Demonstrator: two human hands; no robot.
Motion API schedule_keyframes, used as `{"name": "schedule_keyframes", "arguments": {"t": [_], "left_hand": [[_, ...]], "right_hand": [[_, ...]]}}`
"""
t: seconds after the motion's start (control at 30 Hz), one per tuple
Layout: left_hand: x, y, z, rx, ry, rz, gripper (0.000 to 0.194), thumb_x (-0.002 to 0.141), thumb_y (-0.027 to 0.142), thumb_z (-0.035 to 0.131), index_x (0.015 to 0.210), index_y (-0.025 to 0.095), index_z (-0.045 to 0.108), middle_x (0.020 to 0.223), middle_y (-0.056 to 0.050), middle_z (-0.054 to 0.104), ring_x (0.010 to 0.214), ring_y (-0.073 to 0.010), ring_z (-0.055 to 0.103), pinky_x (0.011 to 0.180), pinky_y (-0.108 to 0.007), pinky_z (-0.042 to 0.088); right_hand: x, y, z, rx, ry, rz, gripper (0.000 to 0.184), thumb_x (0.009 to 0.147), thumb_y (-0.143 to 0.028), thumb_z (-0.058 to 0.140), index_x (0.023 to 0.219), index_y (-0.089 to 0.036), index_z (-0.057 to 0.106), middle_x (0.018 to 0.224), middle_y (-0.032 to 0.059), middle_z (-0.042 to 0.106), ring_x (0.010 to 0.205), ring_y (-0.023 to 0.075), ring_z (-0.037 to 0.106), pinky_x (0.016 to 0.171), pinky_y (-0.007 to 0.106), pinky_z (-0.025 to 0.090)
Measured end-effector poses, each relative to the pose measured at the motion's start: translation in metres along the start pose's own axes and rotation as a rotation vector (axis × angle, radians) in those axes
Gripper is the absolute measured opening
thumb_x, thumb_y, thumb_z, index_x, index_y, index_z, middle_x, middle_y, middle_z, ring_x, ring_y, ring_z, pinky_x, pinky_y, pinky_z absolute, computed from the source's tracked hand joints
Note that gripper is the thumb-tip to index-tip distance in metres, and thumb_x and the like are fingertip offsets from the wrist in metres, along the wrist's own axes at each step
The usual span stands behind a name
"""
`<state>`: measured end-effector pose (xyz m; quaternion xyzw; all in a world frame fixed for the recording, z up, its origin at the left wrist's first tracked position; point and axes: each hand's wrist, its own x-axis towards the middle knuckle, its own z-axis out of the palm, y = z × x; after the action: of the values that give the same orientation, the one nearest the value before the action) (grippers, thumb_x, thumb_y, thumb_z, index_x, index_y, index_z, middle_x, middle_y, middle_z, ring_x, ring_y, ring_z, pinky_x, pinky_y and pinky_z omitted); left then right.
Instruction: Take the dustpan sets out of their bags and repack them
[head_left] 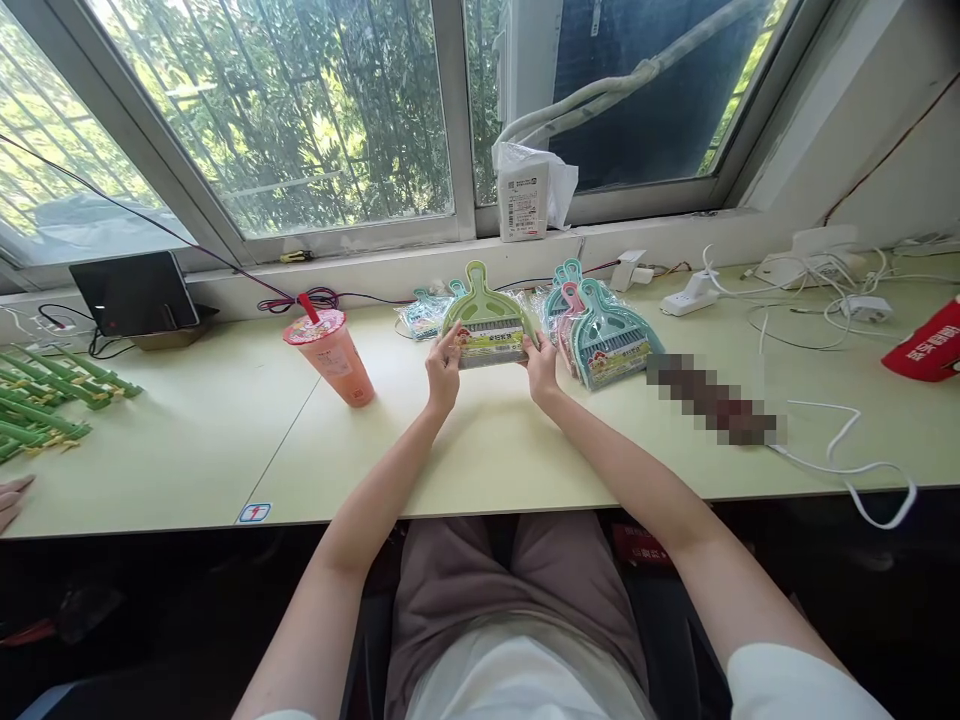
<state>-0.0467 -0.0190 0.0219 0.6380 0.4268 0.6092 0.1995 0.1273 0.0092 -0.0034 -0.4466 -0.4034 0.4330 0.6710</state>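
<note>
Between my two hands is a green mini dustpan and brush set (486, 315) in clear wrapping, its handle pointing up and a printed label across its front. My left hand (444, 372) grips its left lower edge, and my right hand (541, 368) grips the right one. Just right of it lies a pile of similar wrapped sets, with a teal dustpan set (613, 335) in front and a pink one (571, 300) behind. More teal packs (426, 314) lie behind on the left.
An orange drink cup (334, 360) with a red straw stands left of my hands. A tablet (135, 295), green bamboo-like sticks (45, 400) and another person's hand (13, 498) are farther left. Rightward are a power strip (688, 296), white cables, a pixelated object (712, 400) and a red item (926, 345).
</note>
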Motion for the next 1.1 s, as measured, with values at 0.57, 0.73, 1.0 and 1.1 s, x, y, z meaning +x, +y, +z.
{"name": "schedule_keyframes", "arguments": {"t": [0.57,0.73,1.0,1.1], "left_hand": [[0.004,0.005,-0.003,-0.287,0.109,-0.374,0.085,0.076,0.044,0.07,0.146,0.021,0.027,0.118,-0.012,0.065,0.104,-0.0245,0.066,0.088,-0.04,0.054],[0.016,0.017,-0.009,-0.478,0.041,-0.495,0.049,0.056,0.037,0.079,0.095,0.016,0.06,0.085,-0.004,0.069,0.078,-0.0206,0.067,0.069,-0.032,0.055],[-0.008,0.076,0.069,-0.419,-0.371,-0.332,0.05,0.06,0.029,0.076,0.097,0.023,0.044,0.075,0.002,0.065,0.062,-0.0172,0.062,0.053,-0.025,0.046],[-0.029,0.086,0.12,-0.26,-0.464,-0.216,0.037,0.068,0.019,0.069,0.096,0.022,0.046,0.08,0.001,0.065,0.063,-0.0155,0.061,0.058,-0.026,0.046]], "right_hand": [[0.0,-0.024,0.0,-0.203,-0.123,0.004,0.074,0.059,-0.059,0.078,0.116,-0.016,0.059,0.096,0.0115,0.068,0.085,0.0266,0.066,0.061,0.038,0.059],[0.015,-0.061,-0.015,-0.243,-0.292,-0.067,0.057,0.067,-0.058,0.074,0.11,-0.021,0.065,0.09,0.0055,0.071,0.081,0.0229,0.065,0.061,0.035,0.058],[0.049,-0.151,-0.143,-0.486,-0.432,-0.263,0.045,0.056,-0.039,0.083,0.093,-0.017,0.072,0.087,0.0058,0.073,0.078,0.0205,0.067,0.072,0.034,0.054],[0.059,-0.154,-0.194,-0.625,-0.374,-0.252,0.036,0.054,-0.035,0.082,0.083,-0.016,0.073,0.082,0.0053,0.073,0.075,0.02,0.065,0.072,0.034,0.052]]}}
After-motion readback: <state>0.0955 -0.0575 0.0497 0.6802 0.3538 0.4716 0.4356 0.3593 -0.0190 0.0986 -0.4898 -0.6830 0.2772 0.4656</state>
